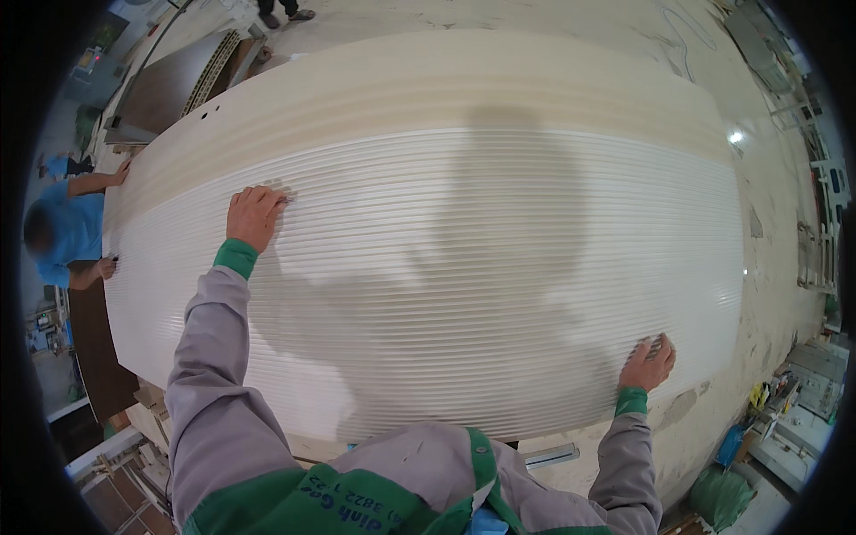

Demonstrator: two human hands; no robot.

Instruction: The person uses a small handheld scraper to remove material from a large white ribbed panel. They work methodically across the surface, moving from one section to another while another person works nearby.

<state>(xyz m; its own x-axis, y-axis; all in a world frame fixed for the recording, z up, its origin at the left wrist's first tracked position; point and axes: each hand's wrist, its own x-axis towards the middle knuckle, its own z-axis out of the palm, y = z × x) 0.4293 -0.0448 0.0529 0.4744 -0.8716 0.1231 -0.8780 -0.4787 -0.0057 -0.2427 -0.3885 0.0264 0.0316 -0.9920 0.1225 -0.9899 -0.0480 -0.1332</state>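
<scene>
One large cream-white ribbed panel, fluted along its whole length, lies flat across the middle of the workshop, with a smooth pale sheet showing beyond its far edge. The person leaning over it has the left hand pressed palm-down on the far left part of the ribs, fingers spread flat and released, grasping nothing. The right hand sits near the close right corner, its fingers curled down onto the surface; whether a small pad is tucked under them I cannot tell.

To my eye this is a smoothing or checking pass over the ribs, and it would go best with both palms kept flat, pressure even, strokes following the grooves rather than crossing them, and weight kept off the unsupported edge.

At the left end a co-worker in a blue shirt steadies the same panel with two hands, one hand on the far corner and the other hand lower on the edge.

By count: one ribbed panel, one smooth sheet behind it, one dark brown board at the far left, two people, four hands on the panel
</scene>
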